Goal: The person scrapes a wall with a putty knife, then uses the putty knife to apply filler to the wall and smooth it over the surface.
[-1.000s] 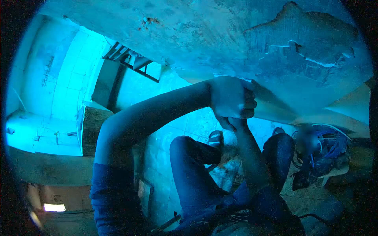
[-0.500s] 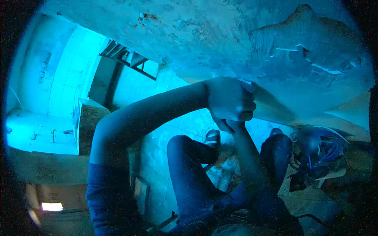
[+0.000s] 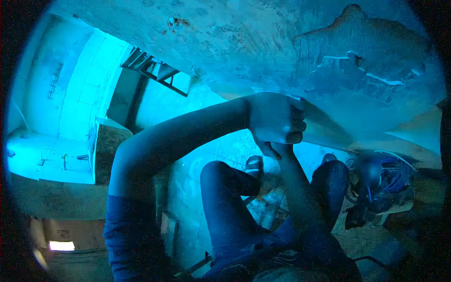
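My left hand (image 3: 276, 117) is closed, its knuckles towards the wall and its fingers curled down. It reaches in from the left on a bent arm. My right forearm (image 3: 300, 188) rises from below, and its wrist ends right under my left hand. My right hand is mostly covered by the left one, so its fingers do not show. A small bright edge shows at the top of the left fist; I cannot make out what it belongs to. Both hands are close to a rough plaster wall (image 3: 244, 51) and overlap a lighter angled strip (image 3: 324, 124) at its foot.
The wall has a peeled patch (image 3: 366, 47). A bundle of cables and dark items (image 3: 387, 178) lies at the right. My knees are bent above a tiled floor (image 3: 188, 211). A slatted frame (image 3: 157, 73) and a block-like ledge (image 3: 110, 150) stand at the left.
The view has shifted very slightly, so the wall patch sits a little further left. Both hands keep the same pose.
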A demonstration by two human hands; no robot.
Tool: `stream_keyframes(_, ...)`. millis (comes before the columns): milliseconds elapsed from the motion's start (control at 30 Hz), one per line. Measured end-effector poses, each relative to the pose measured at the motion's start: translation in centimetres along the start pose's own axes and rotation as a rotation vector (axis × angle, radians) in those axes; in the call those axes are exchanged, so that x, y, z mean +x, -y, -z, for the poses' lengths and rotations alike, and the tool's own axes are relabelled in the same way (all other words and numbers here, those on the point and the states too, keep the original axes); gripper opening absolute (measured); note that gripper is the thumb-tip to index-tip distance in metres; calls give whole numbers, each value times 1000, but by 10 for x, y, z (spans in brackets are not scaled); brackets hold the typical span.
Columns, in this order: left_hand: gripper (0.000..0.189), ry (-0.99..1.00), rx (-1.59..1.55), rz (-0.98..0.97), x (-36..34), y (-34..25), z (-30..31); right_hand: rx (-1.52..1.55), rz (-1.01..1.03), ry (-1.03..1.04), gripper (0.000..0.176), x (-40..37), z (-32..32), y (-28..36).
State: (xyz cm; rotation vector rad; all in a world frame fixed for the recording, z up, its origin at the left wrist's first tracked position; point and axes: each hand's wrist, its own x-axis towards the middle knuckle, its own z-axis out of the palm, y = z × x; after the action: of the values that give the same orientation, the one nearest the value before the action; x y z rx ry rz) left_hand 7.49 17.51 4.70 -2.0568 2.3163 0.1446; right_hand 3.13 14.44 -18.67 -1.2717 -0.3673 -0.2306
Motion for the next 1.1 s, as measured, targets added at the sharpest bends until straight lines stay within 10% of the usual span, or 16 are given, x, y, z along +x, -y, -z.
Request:
stream_keyframes(833, 41, -3, 160, 104, 7, -11, 2, 32, 110, -27, 37, 31, 17, 21)
stream_keyframes(900, 46, -100, 155, 196, 17, -17, -8, 200, 297, -137, 37, 42, 14, 68)
stream_keyframes(933, 50, -93, 162, 240, 21, -23, -14, 840, 832, -525, 37, 71, -28, 98)
stream_keyframes(1000, 51, -290, 214, 273, 29, -40, -33, 970, 1110, -648, 37, 78, -20, 130)
stream_keyframes(1100, 48, -545, 214, 391, 36, -77, -48, 56, 468, -147, 31, 34, 72, 115)
